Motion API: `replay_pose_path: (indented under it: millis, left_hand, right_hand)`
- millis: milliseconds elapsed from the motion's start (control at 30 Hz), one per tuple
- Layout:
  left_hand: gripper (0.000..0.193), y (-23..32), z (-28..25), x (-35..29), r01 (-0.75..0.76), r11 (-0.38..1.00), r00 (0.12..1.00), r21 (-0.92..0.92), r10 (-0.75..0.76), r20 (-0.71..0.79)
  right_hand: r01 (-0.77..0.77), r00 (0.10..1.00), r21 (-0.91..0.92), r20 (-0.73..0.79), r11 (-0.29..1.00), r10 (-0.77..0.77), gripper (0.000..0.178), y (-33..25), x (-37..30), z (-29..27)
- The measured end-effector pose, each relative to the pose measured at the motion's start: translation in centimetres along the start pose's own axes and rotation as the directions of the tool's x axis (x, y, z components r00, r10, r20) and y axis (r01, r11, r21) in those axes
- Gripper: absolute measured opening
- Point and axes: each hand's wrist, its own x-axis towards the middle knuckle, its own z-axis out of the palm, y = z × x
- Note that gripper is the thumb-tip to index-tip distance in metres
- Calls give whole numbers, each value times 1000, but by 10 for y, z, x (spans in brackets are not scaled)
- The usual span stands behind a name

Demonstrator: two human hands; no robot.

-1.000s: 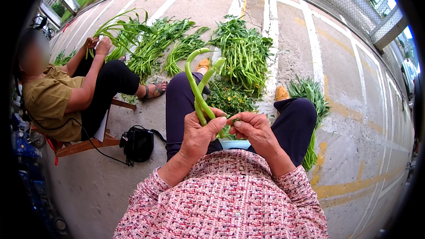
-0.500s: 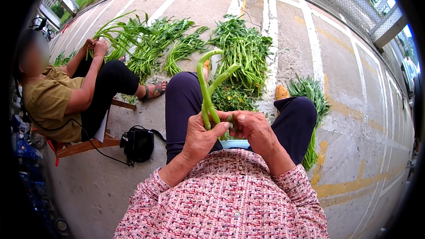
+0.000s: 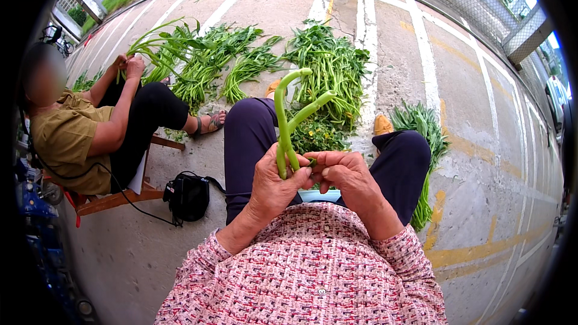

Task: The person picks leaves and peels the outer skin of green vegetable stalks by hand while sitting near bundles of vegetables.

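Two thick, light green vegetable stems (image 3: 282,117) stand up from my left hand (image 3: 270,185), bent at their upper ends and spread into a V. The left thumb and fingers are closed around their lower ends. Close beside it, my right hand (image 3: 350,176) pinches a small dark green leafy piece (image 3: 311,162) between thumb and forefinger, near the left thumb tip. Both hands meet above my lap, over the rim of a pale blue basin (image 3: 320,195) that is mostly hidden.
Piles of leafy green stalks (image 3: 331,66) lie on the concrete ahead, with another bunch (image 3: 421,129) by my right leg. Yellowed trimmings (image 3: 316,135) lie between my feet. At left, a seated person (image 3: 72,132) holds long greens; a black bag (image 3: 188,197) stands nearby.
The stems in my left hand have tipped slightly to the right. My right fingers have shifted a little, and the dark green piece shows more plainly between them.
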Motion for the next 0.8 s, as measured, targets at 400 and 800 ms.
replay_pose_path:
  millis: [400, 800]
  left_hand:
    - [9, -9, -5, 2, -4, 995, 1000, 98, 5, -8]
    - [13, -10, -1, 3, 3, 983, 1000, 183, -1, -16]
  right_hand:
    - [250, 945, -403, -97, 880, -313, 24, 10, 1, 10]
    - [316, 819, -751, -93, 580, -567, 6, 12, 5, 5]
